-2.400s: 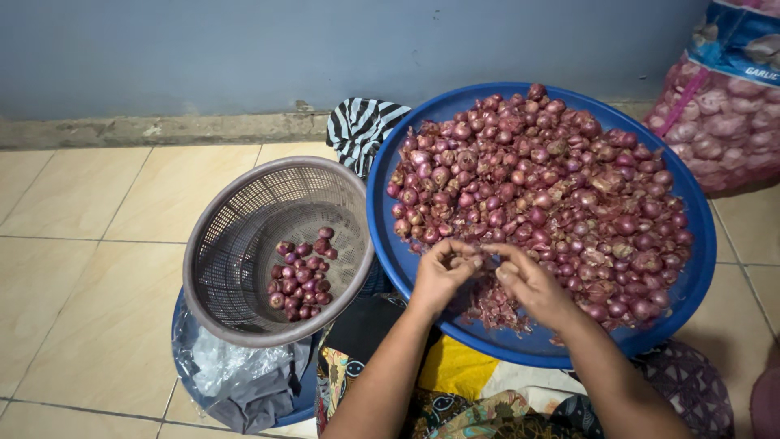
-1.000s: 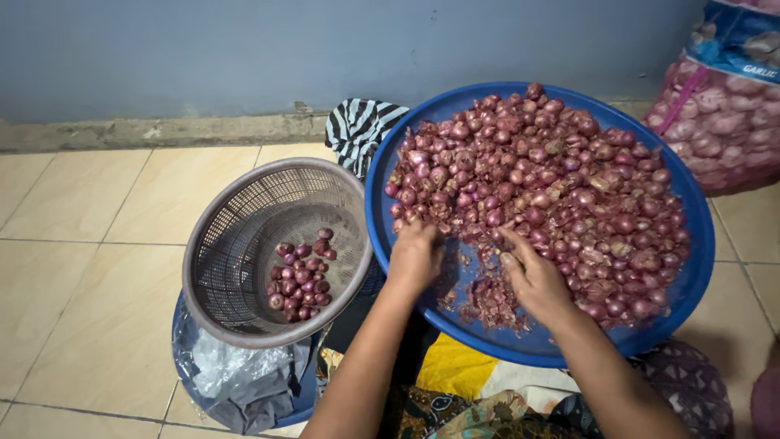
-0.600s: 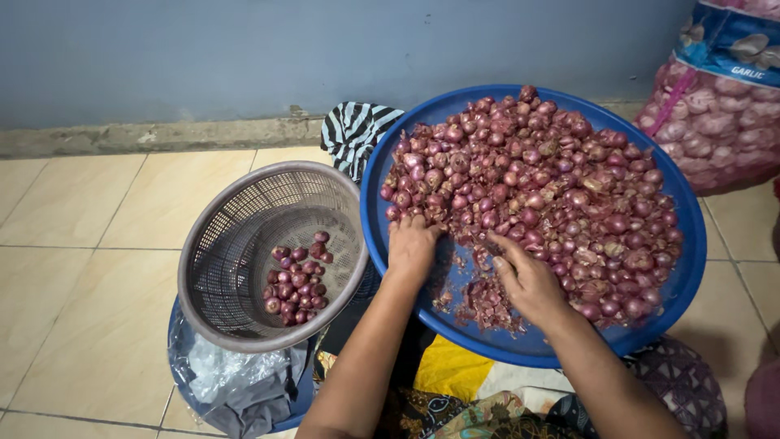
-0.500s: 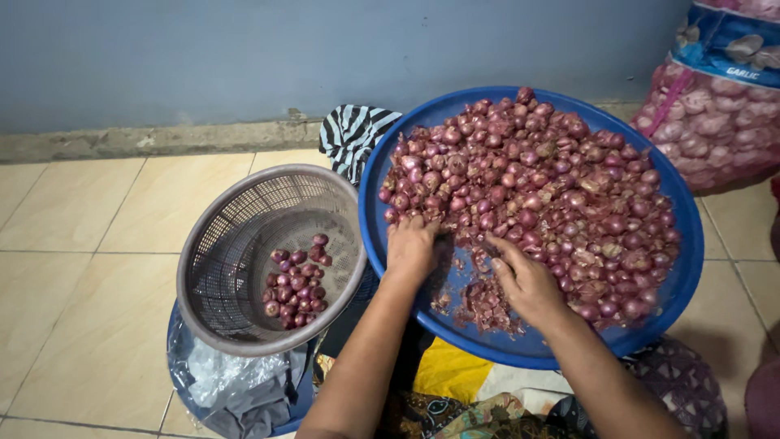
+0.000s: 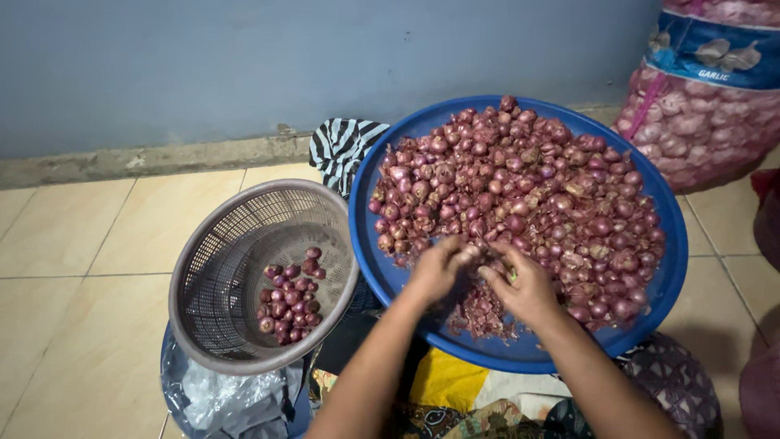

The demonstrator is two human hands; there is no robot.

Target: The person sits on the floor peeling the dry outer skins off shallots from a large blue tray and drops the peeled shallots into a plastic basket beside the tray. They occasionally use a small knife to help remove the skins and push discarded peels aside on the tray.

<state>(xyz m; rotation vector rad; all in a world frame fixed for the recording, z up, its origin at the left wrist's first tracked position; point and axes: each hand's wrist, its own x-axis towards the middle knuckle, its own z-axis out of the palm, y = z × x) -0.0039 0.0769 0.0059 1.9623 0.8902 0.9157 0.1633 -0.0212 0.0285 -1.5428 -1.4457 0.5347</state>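
Observation:
A big round blue tray (image 5: 390, 276) holds a heap of small red shallots (image 5: 528, 187) and loose skins. Over its near edge my left hand (image 5: 435, 268) and my right hand (image 5: 520, 284) meet, fingertips pinched together on one small shallot (image 5: 481, 258) between them. To the left, a grey plastic mesh basket (image 5: 219, 244) tilts toward me with a small pile of peeled shallots (image 5: 288, 297) in its bottom.
A blue bucket with crumpled clear plastic (image 5: 219, 398) sits under the basket. A striped cloth (image 5: 341, 146) lies behind the tray. A pink mesh sack of bulbs (image 5: 699, 122) stands at the far right by the blue wall. Patterned fabric (image 5: 520, 406) covers my lap.
My hands were spread apart in the shallots on the tray; now they have drawn together near the tray's front, pinching one shallot between them.

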